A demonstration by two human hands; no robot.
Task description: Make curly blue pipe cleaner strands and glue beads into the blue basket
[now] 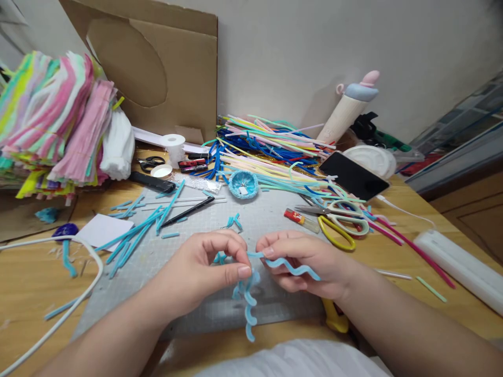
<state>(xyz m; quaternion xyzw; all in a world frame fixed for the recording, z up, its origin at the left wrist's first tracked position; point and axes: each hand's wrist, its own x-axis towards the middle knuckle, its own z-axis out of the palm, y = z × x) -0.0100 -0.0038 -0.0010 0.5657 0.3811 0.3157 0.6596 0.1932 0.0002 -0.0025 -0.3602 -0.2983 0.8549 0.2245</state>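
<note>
Between thumb and fingertips, my left hand (214, 262) pinches a light blue pipe cleaner piece whose wavy strands (250, 314) hang below it. My right hand (302, 256), fingers curled, holds a wavy blue pipe cleaner (293, 268); its near end reaches across to the left fingertips. Whether the two pieces are joined there is hidden by my fingers. Just beyond my hands, a small twisted blue piece (234, 222) lies on the grey cutting mat (196, 314). Farther back sits a round blue fuzzy bowl shape (243, 185) with something small and white inside.
Cut blue pipe cleaners (133, 241) and a black pen (188, 211) lie left. Scissors (341, 222), a lighter (301, 220) and a phone (356, 175) are right. Pipe cleaner bundles (58, 120) stand back left; loose ones (271, 152) pile behind. A white cable (98, 262) loops at left.
</note>
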